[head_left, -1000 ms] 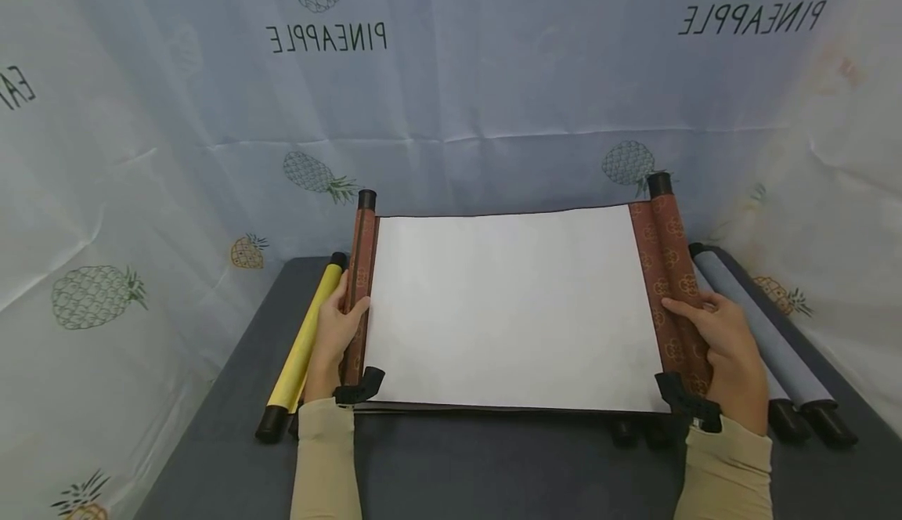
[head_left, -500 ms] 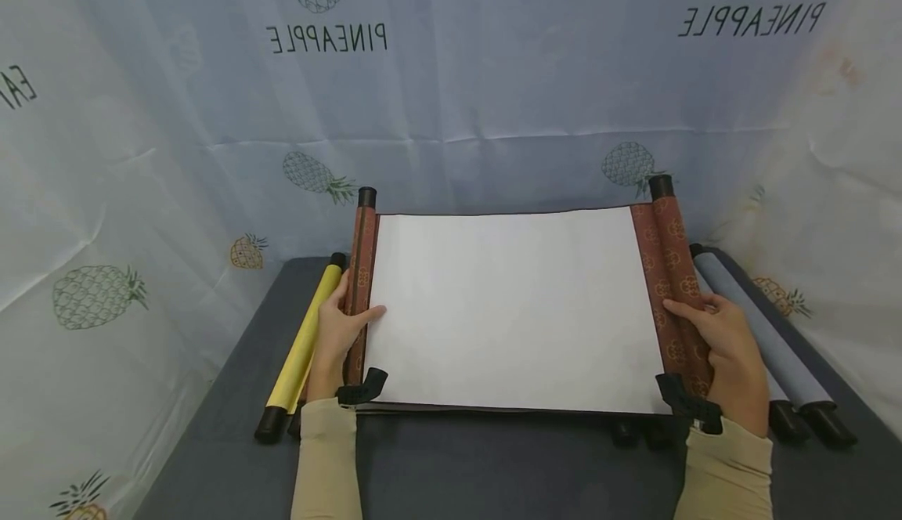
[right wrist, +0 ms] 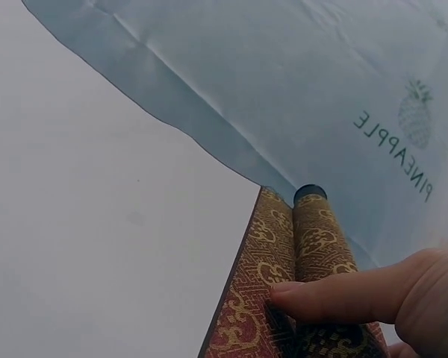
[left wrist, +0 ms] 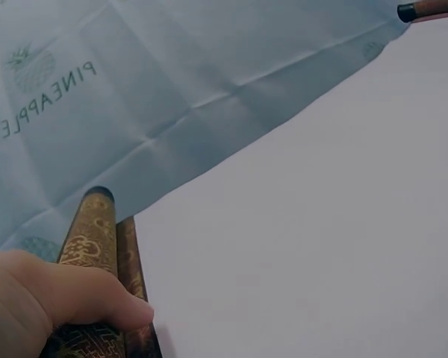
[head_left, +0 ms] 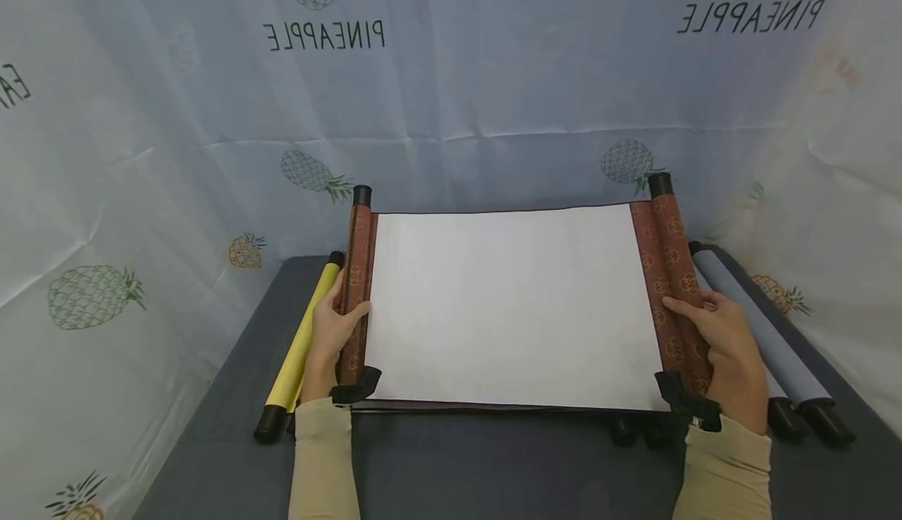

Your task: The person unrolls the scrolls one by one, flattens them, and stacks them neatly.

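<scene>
Beside the white paper sheet (head_left: 510, 308), left hand (head_left: 331, 332) and right hand (head_left: 726, 344) grip brown patterned rollers (head_left: 674, 242). Its length spans between.

The left sleeve (head_left: 322, 461) and right sleeve (head_left: 728, 469) are plain beige, softly creased. Just past them sit a black left band (head_left: 344, 394) and black right band (head_left: 698, 407), each with a chunky block (head_left: 370, 380) sticking out. The left grip (head_left: 331, 334) and right grip (head_left: 731, 341) are bare.
</scene>
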The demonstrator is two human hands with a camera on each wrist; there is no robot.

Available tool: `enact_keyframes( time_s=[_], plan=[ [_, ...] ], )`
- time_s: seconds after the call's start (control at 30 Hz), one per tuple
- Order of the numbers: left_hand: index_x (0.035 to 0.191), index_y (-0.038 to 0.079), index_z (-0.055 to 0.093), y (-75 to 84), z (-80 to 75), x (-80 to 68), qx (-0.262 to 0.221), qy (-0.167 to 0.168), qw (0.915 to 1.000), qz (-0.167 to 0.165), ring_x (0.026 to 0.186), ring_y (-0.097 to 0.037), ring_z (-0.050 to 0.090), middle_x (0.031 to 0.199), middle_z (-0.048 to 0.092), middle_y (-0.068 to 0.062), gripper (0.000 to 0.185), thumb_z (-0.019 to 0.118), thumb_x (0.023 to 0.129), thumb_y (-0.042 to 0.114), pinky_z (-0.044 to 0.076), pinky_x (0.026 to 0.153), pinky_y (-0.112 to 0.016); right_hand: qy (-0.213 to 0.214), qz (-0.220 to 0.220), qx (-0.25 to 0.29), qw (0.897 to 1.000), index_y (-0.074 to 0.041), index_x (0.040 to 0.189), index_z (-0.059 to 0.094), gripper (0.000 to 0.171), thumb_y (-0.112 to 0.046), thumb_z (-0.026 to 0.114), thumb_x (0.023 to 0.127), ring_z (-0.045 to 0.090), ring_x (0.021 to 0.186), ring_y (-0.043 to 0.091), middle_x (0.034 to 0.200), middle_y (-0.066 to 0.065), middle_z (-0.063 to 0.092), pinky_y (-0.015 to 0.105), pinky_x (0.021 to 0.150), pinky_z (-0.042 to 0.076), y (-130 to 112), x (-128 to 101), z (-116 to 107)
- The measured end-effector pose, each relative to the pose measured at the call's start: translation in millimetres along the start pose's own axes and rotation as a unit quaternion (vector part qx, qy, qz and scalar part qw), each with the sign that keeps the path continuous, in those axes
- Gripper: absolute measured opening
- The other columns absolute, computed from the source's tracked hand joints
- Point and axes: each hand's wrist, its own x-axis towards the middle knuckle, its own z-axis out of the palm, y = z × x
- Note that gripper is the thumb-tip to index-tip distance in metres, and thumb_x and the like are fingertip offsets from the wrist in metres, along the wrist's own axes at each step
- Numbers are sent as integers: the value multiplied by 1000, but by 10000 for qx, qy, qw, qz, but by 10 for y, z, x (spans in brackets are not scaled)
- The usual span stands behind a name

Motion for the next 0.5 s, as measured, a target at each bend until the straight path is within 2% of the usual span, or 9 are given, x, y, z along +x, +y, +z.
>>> enact_keyframes(
  time_s=[0.03, 0.07, 0.1, 0.17, 0.27, 0.3, 0.4, 0.5],
  plan=[
    [154, 14, 22, -1, -5, 1, 0, 18, 10000, -37, 152, -29, 13, 163, 17, -8, 78, 65, 89, 9, 34, 112, -46, -20, -24, 1, 10000, 13, 148, 14, 87, -42, 54, 94, 54, 79, 6, 134, 33, 40, 24, 64, 51, -1, -2, -3],
    [154, 16, 23, -1, -12, -1, 55, 49, 10000, -63, 144, -30, 32, 163, 18, -9, 78, 66, 89, 10, 42, 104, -41, -27, -27, -10, 10000, 13, 148, 13, 87, -42, 54, 94, 54, 80, 6, 135, 33, 39, 24, 64, 51, -2, -4, -7],
    [154, 18, 24, -3, -18, -3, 67, 73, 9999, -130, 142, -28, 34, 163, 19, -7, 77, 66, 90, 11, 44, 97, -34, -39, -15, -13, 10000, 13, 148, 12, 87, -42, 54, 95, 55, 82, 8, 136, 34, 39, 24, 64, 50, -3, -7, -12],
    [153, 21, 25, 4, -32, -10, 20, 83, 9997, -223, 136, -25, 41, 162, 20, -7, 75, 65, 91, 13, 44, 83, -22, -69, 7, -45, 10000, 14, 148, 10, 88, -41, 53, 95, 56, 86, 12, 137, 35, 37, 23, 64, 50, -5, -17, -25],
    [154, 21, 25, 20, -44, -11, -222, 51, 9995, -236, 122, -26, 51, 158, 29, -14, 74, 64, 92, 13, 43, 72, -10, -36, -8, -111, 9999, 15, 148, 9, 89, -42, 52, 95, 58, 90, 18, 139, 37, 35, 23, 64, 49, -11, -18, -40],
    [154, 21, 25, 23, -47, -10, -348, 42, 9991, -254, 132, -24, 44, 157, 32, -15, 73, 64, 92, 13, 42, 75, -7, -22, -7, -114, 9999, 14, 148, 9, 89, -43, 52, 95, 57, 93, 22, 140, 37, 35, 24, 64, 49, -14, -16, -41],
    [154, 19, 24, 5, -41, 5, -524, -23, 9985, -160, 125, -23, 50, 154, 37, -18, 72, 62, 93, 12, 44, 76, -4, 114, 32, -132, 9998, 14, 148, 10, 89, -44, 52, 94, 56, 102, 33, 143, 38, 32, 34, 73, 51, -12, 10, -45],
    [155, 12, 20, -40, -13, 26, -415, -263, 9988, 25, 133, -28, 46, 157, 30, -19, 70, 58, 96, 13, 45, 84, -6, 183, 44, -191, 9996, 14, 148, 8, 89, -43, 49, 95, 46, 117, 47, 146, 40, 26, 52, 87, 48, 12, 39, -83]
  ],
)
